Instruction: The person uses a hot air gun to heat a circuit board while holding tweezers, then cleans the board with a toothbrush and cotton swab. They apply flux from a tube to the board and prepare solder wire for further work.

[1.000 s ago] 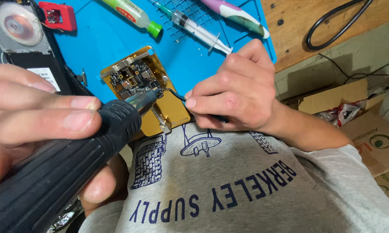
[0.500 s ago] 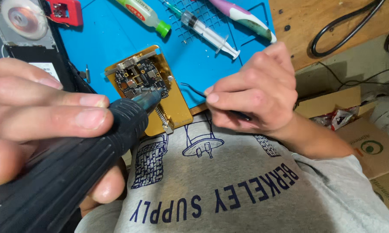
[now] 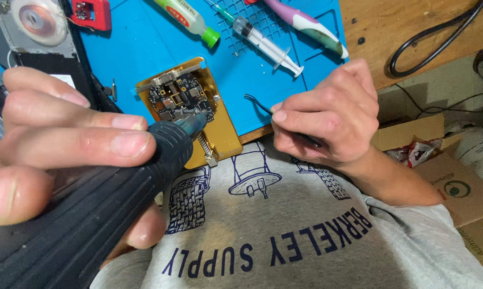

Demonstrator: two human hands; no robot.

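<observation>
Left hand (image 3: pixel 65 155) fully wrapped around a thick black ribbed hot-air handle (image 3: pixel 91 214), fingers closed over the top, thumb underneath; the handle's metal nozzle (image 3: pixel 194 124) points down at the small dark circuit board (image 3: pixel 178 99), right at its lower edge, can't tell if touching. Board sits clamped in a gold holder plate (image 3: pixel 225 134) with a spring along its lower right side, plate lying on the blue work mat (image 3: pixel 145 48) near the mat's front edge. Right hand (image 3: pixel 332 118) closed in a pinch on thin dark curved tweezers (image 3: pixel 260 105), tips hooked up and hanging over the mat just right of the gold plate, clear of the board. On the mat behind: green-capped bottle (image 3: pixel 190 21), clear syringe (image 3: pixel 263 45), purple-and-white handled tool (image 3: pixel 306 27), red part (image 3: pixel 91 13) top left beside a clear spool case (image 3: pixel 35 27). Wooden bench (image 3: pixel 402 32) to the right carries a black cable loop (image 3: pixel 439 37). Cardboard boxes (image 3: pixel 455 187) below on the right. Grey printed shirt (image 3: pixel 284 230) fills the foreground
</observation>
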